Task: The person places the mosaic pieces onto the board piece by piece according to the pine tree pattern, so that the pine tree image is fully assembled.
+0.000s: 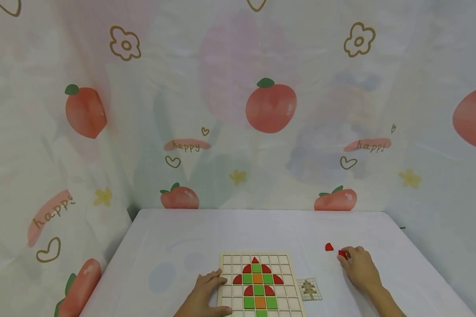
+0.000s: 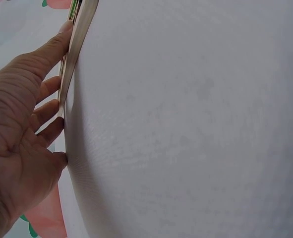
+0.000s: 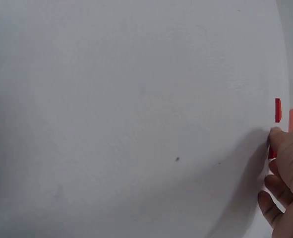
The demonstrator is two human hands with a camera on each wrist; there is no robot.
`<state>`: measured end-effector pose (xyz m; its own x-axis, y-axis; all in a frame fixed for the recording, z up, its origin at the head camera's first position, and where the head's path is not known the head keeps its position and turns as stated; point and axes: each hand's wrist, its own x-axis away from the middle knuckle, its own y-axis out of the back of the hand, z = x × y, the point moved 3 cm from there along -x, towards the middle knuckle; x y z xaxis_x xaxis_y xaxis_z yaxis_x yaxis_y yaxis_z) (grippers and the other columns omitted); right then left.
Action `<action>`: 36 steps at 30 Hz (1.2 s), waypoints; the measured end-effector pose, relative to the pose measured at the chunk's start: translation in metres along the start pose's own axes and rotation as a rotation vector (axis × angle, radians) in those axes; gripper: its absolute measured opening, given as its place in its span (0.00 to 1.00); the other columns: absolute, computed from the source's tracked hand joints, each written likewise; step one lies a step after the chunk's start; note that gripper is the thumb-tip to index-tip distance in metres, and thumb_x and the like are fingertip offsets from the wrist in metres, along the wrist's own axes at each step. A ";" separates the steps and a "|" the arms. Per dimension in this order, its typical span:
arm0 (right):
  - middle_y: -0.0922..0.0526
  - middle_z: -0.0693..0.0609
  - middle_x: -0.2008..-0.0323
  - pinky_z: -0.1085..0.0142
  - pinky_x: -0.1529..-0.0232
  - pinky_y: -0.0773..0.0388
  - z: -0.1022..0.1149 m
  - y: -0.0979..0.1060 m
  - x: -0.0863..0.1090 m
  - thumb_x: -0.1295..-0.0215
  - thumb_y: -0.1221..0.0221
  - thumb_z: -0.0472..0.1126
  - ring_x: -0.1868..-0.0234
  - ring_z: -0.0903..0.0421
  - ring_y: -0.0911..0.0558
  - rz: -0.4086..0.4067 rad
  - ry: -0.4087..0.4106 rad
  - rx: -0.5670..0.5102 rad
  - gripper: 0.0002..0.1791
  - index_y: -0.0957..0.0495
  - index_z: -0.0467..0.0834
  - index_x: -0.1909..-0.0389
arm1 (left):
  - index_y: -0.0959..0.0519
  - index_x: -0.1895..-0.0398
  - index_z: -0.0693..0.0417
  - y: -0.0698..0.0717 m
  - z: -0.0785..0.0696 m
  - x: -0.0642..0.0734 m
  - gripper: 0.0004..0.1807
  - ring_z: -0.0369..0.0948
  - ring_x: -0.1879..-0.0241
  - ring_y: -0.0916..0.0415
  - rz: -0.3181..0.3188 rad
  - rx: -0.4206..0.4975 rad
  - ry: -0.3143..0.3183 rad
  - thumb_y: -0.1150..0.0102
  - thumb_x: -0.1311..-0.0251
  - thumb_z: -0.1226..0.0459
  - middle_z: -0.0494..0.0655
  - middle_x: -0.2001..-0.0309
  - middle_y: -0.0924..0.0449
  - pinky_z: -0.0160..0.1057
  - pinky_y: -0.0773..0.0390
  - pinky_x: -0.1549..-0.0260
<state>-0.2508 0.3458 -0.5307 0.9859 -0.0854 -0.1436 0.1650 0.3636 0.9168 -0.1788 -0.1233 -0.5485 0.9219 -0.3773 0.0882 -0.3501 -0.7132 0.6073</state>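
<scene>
A wooden grid board (image 1: 228, 290) lies at the table's front, set with red, green and orange tiles in a tree-like pattern. My left hand (image 1: 205, 293) rests on its left edge, fingers fairly straight, thumb over the rim; the left wrist view shows the fingertips touching the board's side. To the right, my right hand (image 1: 360, 266) pinches a red tile (image 1: 343, 254) at the table surface, mostly covered by the fingers. Just left of it lies a loose red quarter-round tile (image 1: 329, 247), also visible in the right wrist view. The board's near end is cut off.
A small pattern card (image 1: 309, 289) with a tree picture lies against the board's right side. White cloth covers the table (image 1: 262, 229). Printed fabric (image 1: 230, 110) hangs behind and along both sides.
</scene>
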 end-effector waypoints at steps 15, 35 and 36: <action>0.23 0.40 0.63 0.44 0.57 0.17 0.000 -0.005 0.013 0.36 0.31 0.38 0.62 0.45 0.23 -0.099 0.131 0.090 0.19 0.22 0.26 0.55 | 0.23 0.35 0.52 -0.002 0.000 0.001 0.39 0.67 0.26 0.44 0.008 -0.007 -0.019 0.23 0.48 0.45 0.58 0.25 0.35 0.75 0.57 0.29; 0.23 0.52 0.58 0.63 0.64 0.16 0.049 0.005 0.062 0.38 0.29 0.39 0.60 0.55 0.21 -0.106 0.196 -0.066 0.16 0.20 0.39 0.52 | 0.23 0.35 0.51 0.000 -0.003 0.000 0.40 0.65 0.26 0.44 0.000 -0.031 -0.001 0.23 0.49 0.44 0.57 0.25 0.35 0.76 0.56 0.30; 0.23 0.52 0.59 0.63 0.64 0.16 0.052 0.005 0.066 0.38 0.28 0.38 0.60 0.55 0.21 -0.113 0.203 -0.072 0.15 0.20 0.40 0.53 | 0.23 0.36 0.51 0.000 -0.002 0.000 0.40 0.65 0.26 0.44 -0.001 -0.032 0.002 0.23 0.49 0.44 0.57 0.25 0.35 0.76 0.56 0.30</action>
<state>-0.1865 0.2937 -0.5158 0.9449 0.0568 -0.3224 0.2687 0.4281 0.8628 -0.1782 -0.1218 -0.5466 0.9224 -0.3758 0.0890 -0.3438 -0.6940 0.6325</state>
